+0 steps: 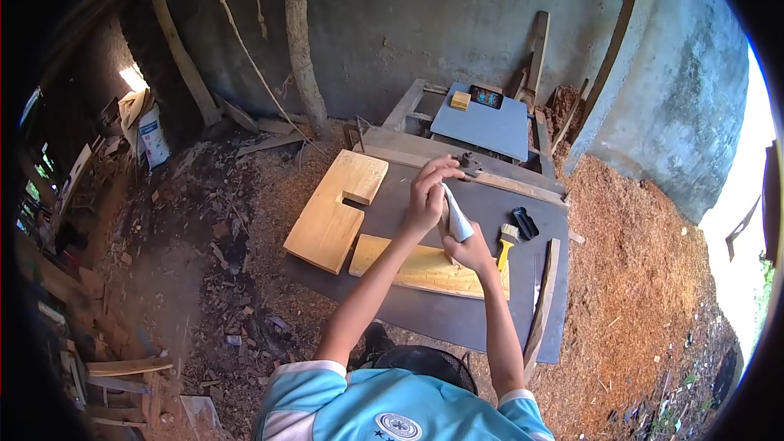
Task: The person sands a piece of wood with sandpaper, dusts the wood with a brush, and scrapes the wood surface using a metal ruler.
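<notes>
White tube [458,214] is over the middle of the desk [400,206], held up off the surface, narrow end toward the far edge. Right hand [471,250] has its fingers closed around the wide lower end. Left hand [433,192] is at the narrow end, fingers bent; can't tell if they grip it or how far they are closed.

Notched board [327,224] lies flat at the left edge of the desk, notch facing right. Wooden plank [420,265] lies below the hands toward the near edge, its left end close to the notched board. Yellow-handled brush [505,247] is right of the right hand, bristles toward the far edge, lower end at the plank. Black case [525,224] is just right of the bristles. Long wood strip [542,302] runs along the right edge. Black metal fitting [469,163] is at the far edge, beyond the left hand.
</notes>
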{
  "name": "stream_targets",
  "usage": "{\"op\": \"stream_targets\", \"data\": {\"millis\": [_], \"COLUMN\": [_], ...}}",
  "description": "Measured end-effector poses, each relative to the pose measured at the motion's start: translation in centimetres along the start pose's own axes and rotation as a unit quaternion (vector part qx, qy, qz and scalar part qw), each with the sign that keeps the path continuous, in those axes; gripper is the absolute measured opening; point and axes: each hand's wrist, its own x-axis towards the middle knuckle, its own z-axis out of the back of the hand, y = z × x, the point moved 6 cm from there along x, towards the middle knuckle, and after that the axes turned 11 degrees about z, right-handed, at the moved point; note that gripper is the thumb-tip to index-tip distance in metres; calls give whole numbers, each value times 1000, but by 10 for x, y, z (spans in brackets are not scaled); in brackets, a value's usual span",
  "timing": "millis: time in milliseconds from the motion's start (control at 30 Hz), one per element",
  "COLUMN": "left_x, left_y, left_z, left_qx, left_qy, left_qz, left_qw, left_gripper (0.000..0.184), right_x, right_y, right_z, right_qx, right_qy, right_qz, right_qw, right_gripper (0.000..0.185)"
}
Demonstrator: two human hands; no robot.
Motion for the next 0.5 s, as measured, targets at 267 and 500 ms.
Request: {"op": "stream_targets", "data": {"millis": [267, 500], "left_x": [4, 2], "left_y": [19, 25], "left_z": [-16, -16], "left_qx": [-191, -239], "left_qy": [27, 11], "left_qz": [80, 139], "left_qw": [978, 961], "left_gripper": [36, 36], "right_x": [-27, -66], "right_y": [-56, -161], "right_z": [-16, -44], "right_qx": [-123, 4], "right_qy": [-157, -69], "right_qz": [48, -67], "right_qw": [979, 995], "right_gripper": [31, 71]}}
